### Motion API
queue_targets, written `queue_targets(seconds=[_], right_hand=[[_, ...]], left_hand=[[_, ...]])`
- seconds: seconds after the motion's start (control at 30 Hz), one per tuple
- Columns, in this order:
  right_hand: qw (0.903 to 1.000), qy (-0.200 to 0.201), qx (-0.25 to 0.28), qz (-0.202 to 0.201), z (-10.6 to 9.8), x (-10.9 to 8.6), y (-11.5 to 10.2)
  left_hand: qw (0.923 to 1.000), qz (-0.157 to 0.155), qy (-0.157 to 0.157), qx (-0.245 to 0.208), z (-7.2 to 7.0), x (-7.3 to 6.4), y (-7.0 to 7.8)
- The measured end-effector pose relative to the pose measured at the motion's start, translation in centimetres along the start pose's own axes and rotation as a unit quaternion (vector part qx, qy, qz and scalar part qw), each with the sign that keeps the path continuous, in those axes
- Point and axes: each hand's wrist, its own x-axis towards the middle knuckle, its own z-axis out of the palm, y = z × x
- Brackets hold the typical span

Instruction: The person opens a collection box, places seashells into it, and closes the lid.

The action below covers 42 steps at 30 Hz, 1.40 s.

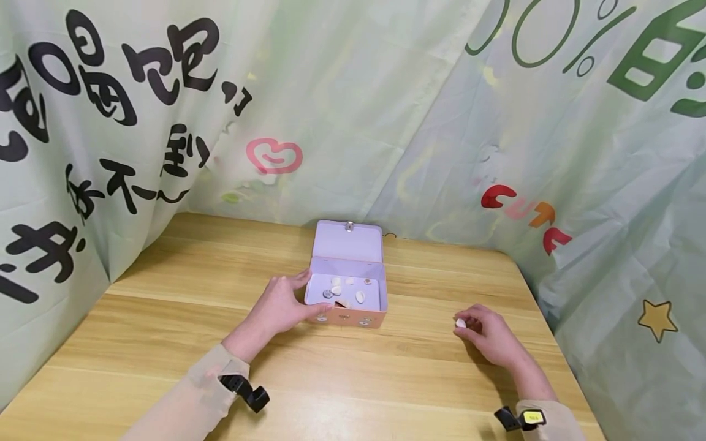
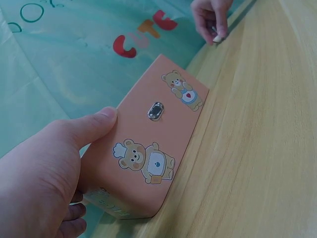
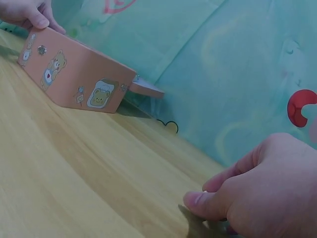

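Note:
An orange-pink tin box [image 1: 358,317] with bear pictures stands on the table, its lilac lid [image 1: 349,242] tipped back. Several small seashells [image 1: 360,297] lie inside, pale ones and a grey striped one [image 1: 328,294]. My left hand [image 1: 282,303] grips the box's left end, thumb at the front rim and the other fingers around the side, partly hidden in the left wrist view. Off to the right of the box, my right hand [image 1: 488,334] pinches a small whitish seashell [image 1: 460,323] between thumb and fingers, low over the wood. In the right wrist view the fingers mostly hide that shell.
The wooden table [image 1: 342,380] runs up to a printed cloth curtain [image 1: 342,110] at the back and both sides. The raised lid is close to the back curtain. A metal clasp [image 2: 155,111] is on the box's front.

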Motion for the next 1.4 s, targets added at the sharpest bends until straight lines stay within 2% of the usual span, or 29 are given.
queue_targets(seconds=[0.23, 0.57, 0.73, 0.93, 1.27, 1.4], right_hand=[[0.9989, 0.028, 0.01, -0.036, -0.3, 0.6, -0.6], [0.9976, 0.021, 0.012, -0.065, -1.4, 2.7, -3.2], [0.9974, 0.004, 0.02, -0.069, -1.6, 4.1, -4.3], [0.9969, 0.002, 0.031, -0.072, -1.4, 5.4, -5.6], [0.9931, 0.029, 0.039, -0.107, -0.7, 6.3, -7.3], [0.9926, 0.025, 0.041, -0.112, -0.7, 6.9, -8.2]], left_hand=[[1.0, 0.002, 0.0, -0.003, 0.0, -0.1, 0.0], [0.9999, -0.003, -0.007, -0.007, 0.1, 0.2, 0.1], [0.9999, -0.004, -0.009, -0.012, 0.0, 0.2, 0.2], [0.9999, -0.006, -0.008, -0.011, -0.2, 0.1, 0.3], [0.9999, -0.003, -0.008, -0.014, -0.1, -0.1, 0.3], [0.9998, 0.0, -0.006, -0.018, -0.1, -0.1, 0.2]])
